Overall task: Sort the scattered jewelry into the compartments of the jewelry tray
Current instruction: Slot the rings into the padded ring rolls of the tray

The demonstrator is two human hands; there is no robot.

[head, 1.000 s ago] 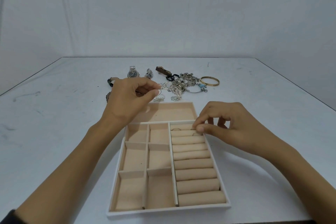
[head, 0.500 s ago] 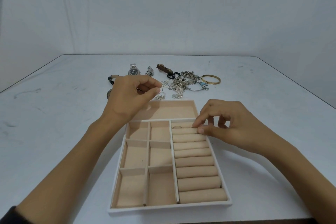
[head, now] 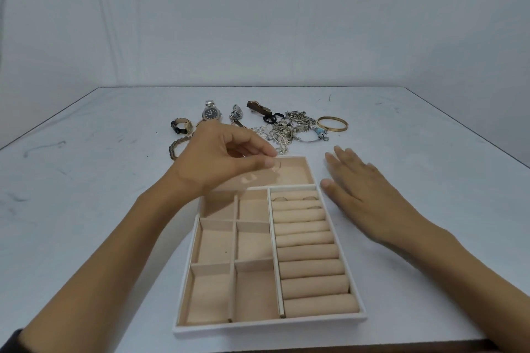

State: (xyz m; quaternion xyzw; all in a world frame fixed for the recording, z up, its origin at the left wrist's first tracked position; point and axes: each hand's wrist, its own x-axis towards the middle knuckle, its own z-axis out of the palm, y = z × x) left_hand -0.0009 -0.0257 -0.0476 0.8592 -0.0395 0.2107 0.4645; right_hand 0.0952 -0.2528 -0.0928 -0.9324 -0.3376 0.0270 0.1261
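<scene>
Tray: the white-framed jewelry tray with beige velvet lining point(head: 269, 324) lies on the pale grey bench point(head: 86, 209), directly in front of the person.
Done so far: three small metal rings point(head: 308, 198) sit among the padded ring rolls on the tray's right side, two in the farthest slot and one in the next.
Square compartments: the six on the left show nothing in them.
Long far compartment: a small pale shape lies on its floor beneath the left hand, too blurred to name.
Left hand point(head: 223, 160): its thumb and forefinger pinch a thin silvery hoop point(head: 276, 165), held above the long far compartment and not yet set down.
Right hand point(head: 361, 189): its fingers are straight and spread and it holds nothing. It is low over the bench, just beside the tray's far right corner.
Left to do: most of the sorting, by my judgement. The steel watch with a dark dial point(head: 212, 114), the black-strapped gold watch point(head: 180, 125), the brown beaded bracelet point(head: 177, 145), the tangle of silver chains point(head: 286, 130) and the plain gold bangle point(head: 332, 123) all lie on the bench beyond the tray.
Change: half a second ago the right hand was pinching at the farthest ring slots. It has since let go and drawn off to the right, uncovering the rings there. The left hand has carried its hoop from above the bench behind the far rim to above the far compartment. The pile looks unmoved.
</scene>
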